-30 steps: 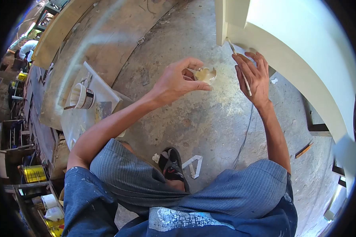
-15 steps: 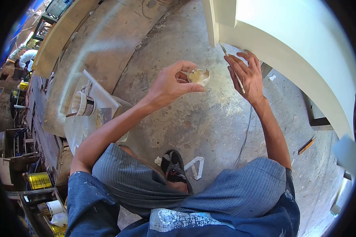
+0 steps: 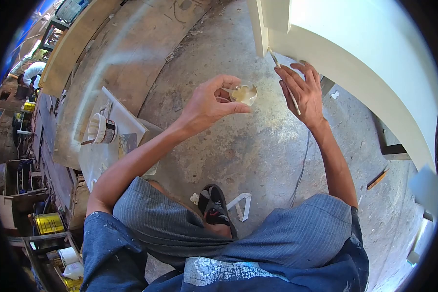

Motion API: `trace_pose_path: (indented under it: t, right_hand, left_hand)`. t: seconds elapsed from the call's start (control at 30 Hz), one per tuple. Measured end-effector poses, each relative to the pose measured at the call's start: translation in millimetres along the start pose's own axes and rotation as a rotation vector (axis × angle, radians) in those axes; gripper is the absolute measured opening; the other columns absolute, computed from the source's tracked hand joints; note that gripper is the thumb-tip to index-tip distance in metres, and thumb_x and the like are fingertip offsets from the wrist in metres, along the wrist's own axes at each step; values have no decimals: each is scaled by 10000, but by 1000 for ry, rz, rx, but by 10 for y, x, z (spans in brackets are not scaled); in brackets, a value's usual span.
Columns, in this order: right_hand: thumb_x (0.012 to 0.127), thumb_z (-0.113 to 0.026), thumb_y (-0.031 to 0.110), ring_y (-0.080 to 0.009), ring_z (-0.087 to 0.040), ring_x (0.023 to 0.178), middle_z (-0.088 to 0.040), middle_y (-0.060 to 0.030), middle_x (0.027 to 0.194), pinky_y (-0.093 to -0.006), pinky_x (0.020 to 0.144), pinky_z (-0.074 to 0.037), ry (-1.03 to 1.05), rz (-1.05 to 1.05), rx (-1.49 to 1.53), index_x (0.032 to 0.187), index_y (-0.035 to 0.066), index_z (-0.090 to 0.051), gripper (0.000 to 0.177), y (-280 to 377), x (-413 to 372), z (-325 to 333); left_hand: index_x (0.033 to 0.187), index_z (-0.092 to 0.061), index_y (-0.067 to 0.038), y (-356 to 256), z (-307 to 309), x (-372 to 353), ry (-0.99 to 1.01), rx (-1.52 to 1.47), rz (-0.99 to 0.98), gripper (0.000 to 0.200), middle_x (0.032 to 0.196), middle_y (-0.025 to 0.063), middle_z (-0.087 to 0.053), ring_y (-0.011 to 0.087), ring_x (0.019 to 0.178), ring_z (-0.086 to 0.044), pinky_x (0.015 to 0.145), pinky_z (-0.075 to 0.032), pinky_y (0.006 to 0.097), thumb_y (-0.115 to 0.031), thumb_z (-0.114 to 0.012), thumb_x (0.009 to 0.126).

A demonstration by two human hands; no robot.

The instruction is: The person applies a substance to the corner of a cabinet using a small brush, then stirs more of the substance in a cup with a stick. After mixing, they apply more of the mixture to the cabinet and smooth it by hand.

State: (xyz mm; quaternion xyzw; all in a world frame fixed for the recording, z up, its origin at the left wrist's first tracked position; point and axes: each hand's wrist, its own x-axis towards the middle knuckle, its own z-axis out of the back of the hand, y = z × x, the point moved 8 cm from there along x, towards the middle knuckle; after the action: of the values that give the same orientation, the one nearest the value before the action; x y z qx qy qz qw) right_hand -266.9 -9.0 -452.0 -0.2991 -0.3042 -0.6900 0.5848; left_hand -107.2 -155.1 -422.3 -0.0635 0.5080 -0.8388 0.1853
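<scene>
My left hand (image 3: 218, 99) grips a small clear cup (image 3: 246, 95) by its side, thumb below and fingers above. Cream-coloured paint or a similar liquid lies inside it. Between the fingers of my right hand (image 3: 302, 92) is a thin paintbrush (image 3: 288, 88), its handle end pointing down toward my wrist. The brush's tip meets the lower corner of a cream-white panel piece (image 3: 262, 29), where an upright strip joins a curved edge (image 3: 355, 65). Both hands are in mid-air above the concrete floor, a short gap apart.
To my left, a white tub (image 3: 101, 128) with a stick stands on a pale board (image 3: 90, 155). A pencil-like stick (image 3: 377, 179) and a bent white strip (image 3: 245, 206) lie on the floor (image 3: 219, 155). A cable (image 3: 302, 168) runs near my right knee. Another person (image 3: 33, 73) bends far left.
The brush tip has shifted slightly up and left onto the panel's corner. The cup has tilted a little in my left hand, which otherwise stays in place.
</scene>
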Motion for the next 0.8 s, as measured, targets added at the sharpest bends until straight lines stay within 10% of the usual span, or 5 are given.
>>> trace_pose_path:
  t: [0.8]
  right_hand:
    - [920, -738, 64, -288, -610, 1212, -725, -27, 1276, -512, 1114, -433, -21, -17, 4, 1348, 131, -679, 437, 79, 73, 142]
  left_hand:
    - [1356, -611, -15, 39, -6, 7, -11, 14, 1, 592, 1208, 79, -703, 130, 1019, -661, 925, -545, 295, -159, -892, 855]
